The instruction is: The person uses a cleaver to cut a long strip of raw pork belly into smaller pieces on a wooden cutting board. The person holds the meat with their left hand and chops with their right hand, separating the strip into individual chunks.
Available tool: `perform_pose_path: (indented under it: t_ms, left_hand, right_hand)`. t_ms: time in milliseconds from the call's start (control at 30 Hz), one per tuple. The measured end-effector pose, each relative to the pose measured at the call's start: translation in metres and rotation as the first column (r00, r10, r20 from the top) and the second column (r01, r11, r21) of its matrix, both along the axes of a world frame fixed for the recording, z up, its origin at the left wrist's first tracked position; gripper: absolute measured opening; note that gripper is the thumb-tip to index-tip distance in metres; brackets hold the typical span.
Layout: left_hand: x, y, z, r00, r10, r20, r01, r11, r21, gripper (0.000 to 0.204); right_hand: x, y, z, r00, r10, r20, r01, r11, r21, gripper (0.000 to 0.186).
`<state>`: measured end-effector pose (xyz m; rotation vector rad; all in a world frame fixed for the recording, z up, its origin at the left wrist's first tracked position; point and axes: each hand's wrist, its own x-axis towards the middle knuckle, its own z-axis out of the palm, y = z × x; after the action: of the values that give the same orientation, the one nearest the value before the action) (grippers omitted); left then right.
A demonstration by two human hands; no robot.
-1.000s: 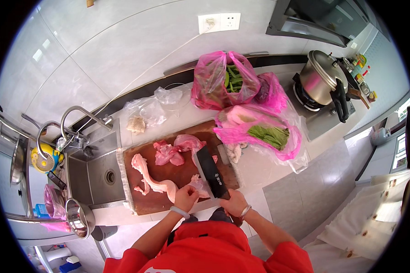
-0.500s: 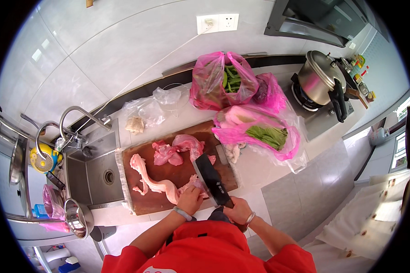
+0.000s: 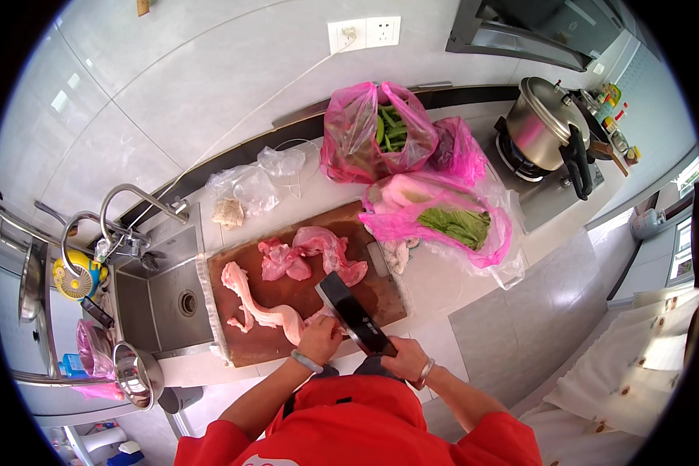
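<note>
A brown wooden cutting board (image 3: 373,295) lies on the counter in front of me. On it a long piece of raw pale poultry (image 3: 258,305) stretches to the left, and several pink meat pieces (image 3: 307,256) lie toward the back. My left hand (image 3: 320,338) presses down on the near end of the long piece. My right hand (image 3: 405,359) grips the handle of a dark broad cleaver (image 3: 348,311), whose blade is lifted and angled over the meat beside my left hand.
A steel sink (image 3: 171,299) with a curved tap (image 3: 120,206) is left of the board. Pink plastic bags of green vegetables (image 3: 380,132) and leafy greens (image 3: 458,225) sit behind and to the right. A steel pressure cooker (image 3: 540,124) stands on the stove at right. A metal bowl (image 3: 136,377) sits lower left.
The cleaver blade has shifted slightly between frames, staying over the near end of the meat. My left hand keeps holding the meat in the same place.
</note>
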<state>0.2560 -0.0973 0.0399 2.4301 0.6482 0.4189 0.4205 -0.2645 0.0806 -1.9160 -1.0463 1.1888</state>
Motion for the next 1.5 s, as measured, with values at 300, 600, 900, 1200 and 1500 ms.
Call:
perform_pose_path:
  t_ms: [300, 600, 900, 1200, 1500]
  left_hand:
    - [-0.007, 0.000, -0.009, 0.999, -0.007, 0.034, 0.007, 1.000, -0.018, 0.010]
    - [0.005, -0.001, 0.031, 0.952, 0.192, -0.237, -0.286, 0.832, -0.476, 0.028]
    - [0.019, 0.001, -0.003, 0.891, 0.287, -0.351, -0.380, 0.896, -0.231, 0.022]
    - [0.008, 0.006, -0.002, 0.900, 0.352, -0.257, -0.435, 0.761, -0.482, 0.021]
    - [0.002, 0.005, -0.010, 0.928, 0.325, -0.180, -0.366, 0.713, -0.598, 0.020]
  right_hand:
    - [0.000, -0.058, -0.013, 0.997, 0.037, 0.072, -0.031, 0.997, -0.071, 0.024]
    - [0.006, -0.073, 0.009, 0.978, -0.142, -0.154, 0.095, 0.956, -0.277, 0.021]
    - [0.006, -0.041, 0.021, 0.989, -0.113, -0.091, 0.094, 0.978, -0.187, 0.026]
    - [-0.009, 0.002, 0.033, 0.989, -0.085, -0.119, 0.070, 0.990, -0.125, 0.026]
    - [-0.019, 0.014, 0.040, 0.946, -0.167, -0.277, 0.097, 0.964, -0.249, 0.019]
